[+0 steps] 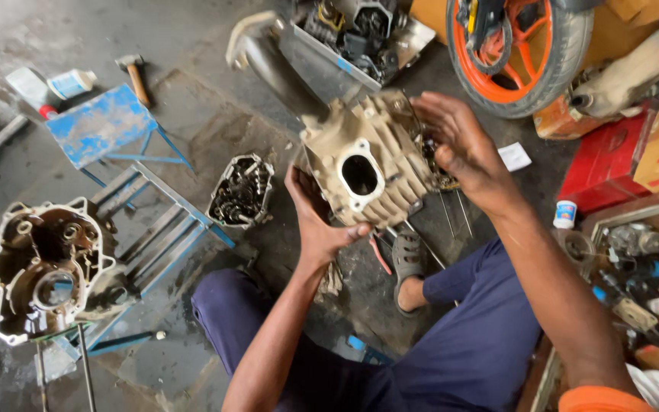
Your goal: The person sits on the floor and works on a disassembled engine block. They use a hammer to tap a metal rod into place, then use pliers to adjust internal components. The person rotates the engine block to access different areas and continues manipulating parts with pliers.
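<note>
Both hands lift finned engine cylinder block (pixel 365 164) at frame centre: left hand (pixel 316 217) grips its lower edge, right hand (pixel 459 149) lies spread-fingered against its far side. Crankcase half (pixel 40 267) lower left.

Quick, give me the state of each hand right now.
Left hand: closed on the lower edge of the finned engine casing, holding it up.
Right hand: fingers spread open, palm against the casing's far side, steadying it.

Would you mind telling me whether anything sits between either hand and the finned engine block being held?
Nothing visible does. The left hand grips the finned engine block directly from below, and the right hand rests against its far side, with no object between them.
</note>
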